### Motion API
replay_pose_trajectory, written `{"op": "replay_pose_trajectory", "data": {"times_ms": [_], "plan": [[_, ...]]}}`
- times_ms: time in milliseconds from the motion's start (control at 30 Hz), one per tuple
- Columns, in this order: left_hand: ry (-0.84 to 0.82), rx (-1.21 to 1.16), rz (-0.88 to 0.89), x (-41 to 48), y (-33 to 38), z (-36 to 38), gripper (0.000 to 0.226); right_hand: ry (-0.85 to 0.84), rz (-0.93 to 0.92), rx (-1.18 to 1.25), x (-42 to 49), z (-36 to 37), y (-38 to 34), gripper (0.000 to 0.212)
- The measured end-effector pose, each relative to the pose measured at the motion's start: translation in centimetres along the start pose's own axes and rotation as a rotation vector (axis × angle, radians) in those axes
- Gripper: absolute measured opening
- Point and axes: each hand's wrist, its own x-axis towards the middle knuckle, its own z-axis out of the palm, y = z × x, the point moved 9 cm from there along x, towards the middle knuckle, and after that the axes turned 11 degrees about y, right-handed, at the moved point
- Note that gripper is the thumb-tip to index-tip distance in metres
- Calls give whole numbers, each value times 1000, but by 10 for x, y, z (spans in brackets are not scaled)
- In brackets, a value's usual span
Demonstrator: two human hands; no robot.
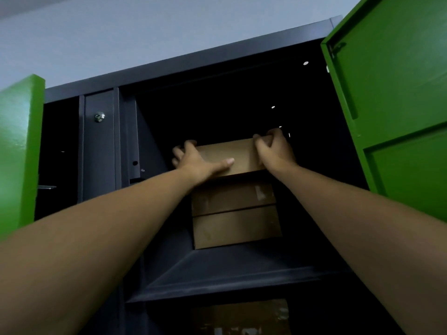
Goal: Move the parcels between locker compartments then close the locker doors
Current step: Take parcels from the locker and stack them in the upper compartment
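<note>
Nearest the camera, two bare forearms reach up and inward past the dark shelf [229, 286] that floors the upper compartment. Below that shelf, the next compartment [242, 317] shows something brown and dim inside. It may be more parcels, but it is too dark to tell.

Standing on the shelf, set back from its front edge, are two lower parcels [235, 213] of plain brown cardboard, one stacked flat on the other. Highest over the shelf is the top parcel [229, 154]. A dark band shows between it and the box beneath, so it may be raised or only partly resting; I cannot tell which.

The left hand [193, 158] has its grip clamped on that parcel's left end, with the fingers round the end and the thumb laid along the front face. The right hand [275, 148] has its grip clamped on the top right corner, fingers curled over the edge.

To either side of the shelf, the green left door [17, 153] and right door [399, 93] both stand wide open. Beyond them, above the locker's top, is a pale wall [121, 32].

The work looks about mid-way — two boxes sit in this compartment and a third is in hand, either joining the stack or leaving it. Neither door is closed, so that whole step is left to do.
</note>
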Motion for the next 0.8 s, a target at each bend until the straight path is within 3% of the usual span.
{"op": "replay_pose_trajectory", "data": {"times_ms": [167, 233, 333, 400, 500, 600, 800], "plan": [[63, 221, 163, -1, -1, 13, 95, -144, -343, -293, -24, 20, -4, 68], [36, 348, 253, -6, -2, 25, 84, -225, -475, -546, -35, 32, 1, 73], [-93, 508, 359, -18, -8, 48, 79, -116, -665, -875, -41, 30, 1, 74], [-137, 536, 335, -21, -15, 57, 79, -97, -806, -908, -44, 32, -2, 74], [-209, 618, 359, -23, -17, 72, 86, -231, -990, -886, -58, 49, 4, 72], [-287, 673, 344, -23, -27, 82, 96, -416, -938, -877, -65, 60, 18, 83], [-450, 801, 240, -18, -50, 100, 107, -681, -738, -973, -55, 78, 33, 83]]}}
